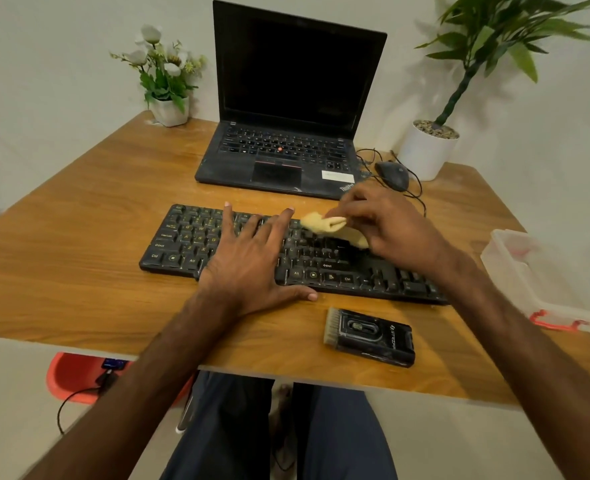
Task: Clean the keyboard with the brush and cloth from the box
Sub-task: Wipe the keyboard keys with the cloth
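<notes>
wipe step in hand: right hand (387, 226) pinches yellow cloth (331, 228) on the black keyboard (182, 244) mid-rows. left hand (248, 258) flat, fingers spread wide, pinning keys just left of the cloth. brush (368, 336) lies near the left thumb, box (529, 271) right of the right wrist. next probably: drag cloth along rows, light pressure.
</notes>
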`<move>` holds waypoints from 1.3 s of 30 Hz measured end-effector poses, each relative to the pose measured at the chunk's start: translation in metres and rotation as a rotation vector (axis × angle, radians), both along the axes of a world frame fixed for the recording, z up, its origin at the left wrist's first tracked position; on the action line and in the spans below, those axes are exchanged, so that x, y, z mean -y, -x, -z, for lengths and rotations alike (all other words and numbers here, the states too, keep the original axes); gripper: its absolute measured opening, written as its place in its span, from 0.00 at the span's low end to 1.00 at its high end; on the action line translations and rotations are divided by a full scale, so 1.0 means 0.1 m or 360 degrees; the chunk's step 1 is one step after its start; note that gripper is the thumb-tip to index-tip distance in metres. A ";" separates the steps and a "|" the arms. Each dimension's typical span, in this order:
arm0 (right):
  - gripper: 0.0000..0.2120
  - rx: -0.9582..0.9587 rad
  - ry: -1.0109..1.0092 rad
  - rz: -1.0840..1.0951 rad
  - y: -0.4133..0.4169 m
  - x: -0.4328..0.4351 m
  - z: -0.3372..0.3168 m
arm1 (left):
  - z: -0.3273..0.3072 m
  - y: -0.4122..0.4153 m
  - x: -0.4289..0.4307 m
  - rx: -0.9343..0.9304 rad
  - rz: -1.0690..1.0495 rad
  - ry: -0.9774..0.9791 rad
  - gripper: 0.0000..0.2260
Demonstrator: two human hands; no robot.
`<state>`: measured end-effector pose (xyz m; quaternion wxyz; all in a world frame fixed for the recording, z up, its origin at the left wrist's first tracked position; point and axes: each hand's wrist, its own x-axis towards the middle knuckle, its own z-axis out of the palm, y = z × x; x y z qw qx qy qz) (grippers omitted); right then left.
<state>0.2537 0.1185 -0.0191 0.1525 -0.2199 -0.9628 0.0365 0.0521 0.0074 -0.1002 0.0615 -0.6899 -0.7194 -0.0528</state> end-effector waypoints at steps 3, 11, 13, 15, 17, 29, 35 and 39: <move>0.16 0.0073 -0.0080 -0.0030 0.06 0.18 0.25 | 0.01 0.00 0.00 0.0006 0.0007 -0.0019 0.57; 0.19 0.0297 0.0282 -0.0277 -0.08 0.24 0.22 | 0.02 0.01 0.00 0.0084 -0.0007 -0.0082 0.58; 0.17 0.0274 0.0400 -0.0201 -0.05 0.15 0.12 | 0.03 0.01 0.01 0.0103 -0.0002 -0.0092 0.59; 0.15 0.0097 0.0339 0.0065 0.04 0.01 0.07 | 0.04 0.01 0.02 0.0111 0.0011 -0.0102 0.58; 0.17 -0.0071 0.0104 0.0343 0.18 -0.08 0.12 | 0.04 0.02 0.02 0.0120 0.0014 -0.0121 0.57; 0.16 0.0383 0.0125 -0.0042 0.33 0.24 0.16 | 0.01 0.00 0.02 0.0145 -0.0016 -0.0126 0.58; 0.15 -0.0028 -0.0065 0.0318 0.44 0.01 0.16 | 0.03 0.01 0.03 0.0154 0.0001 -0.0166 0.59; 0.18 0.0093 -0.0056 0.0171 0.56 0.16 0.43 | 0.04 0.02 0.02 0.0143 0.0018 -0.0171 0.60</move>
